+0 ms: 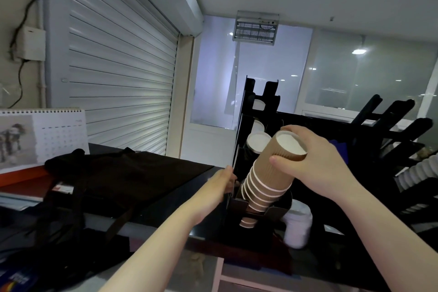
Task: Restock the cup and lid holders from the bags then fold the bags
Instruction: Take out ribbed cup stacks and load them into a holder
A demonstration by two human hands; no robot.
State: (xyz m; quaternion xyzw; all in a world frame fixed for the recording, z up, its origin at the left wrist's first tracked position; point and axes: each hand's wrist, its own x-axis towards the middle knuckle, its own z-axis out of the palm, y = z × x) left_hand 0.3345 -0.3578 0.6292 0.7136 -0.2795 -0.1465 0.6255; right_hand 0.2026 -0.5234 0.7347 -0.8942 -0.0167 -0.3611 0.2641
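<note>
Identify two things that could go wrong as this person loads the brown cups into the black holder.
1. The stack of brown cups enters the black holder tilted, so it may jam or slip apart.
2. The right hand grips only the top cup, so lower cups could drop; the left hand steadies the holder's edge only.
</note>
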